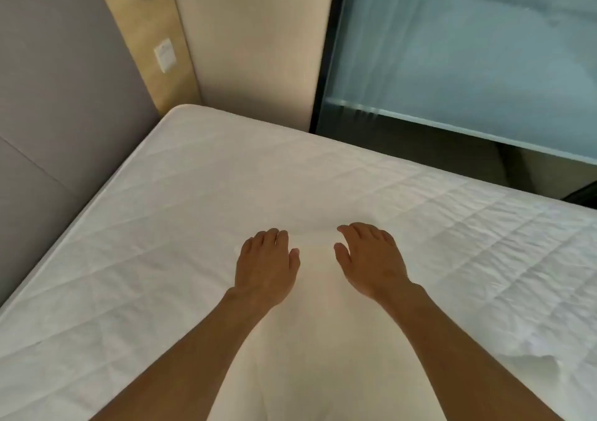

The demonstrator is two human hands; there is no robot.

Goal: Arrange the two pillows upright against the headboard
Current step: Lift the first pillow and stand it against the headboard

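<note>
Reaching over bare mattress (226, 178), left hand (265, 269) and right hand (371, 259) spread wide, empty. Showing no pillows; probably soft, light, best gripped at edges.

Both bare forearms reach forward from the bottom edge, drawing closer toward the wrists; left hand (265, 267) palm down, fingers together and slightly curled, thumb tucked along the inner side; right hand (371, 259) palm down too, fingers a little spread and bent, thumb held apart toward the left hand; the two hands lie near each other, not touching, neither gripping anything
</note>
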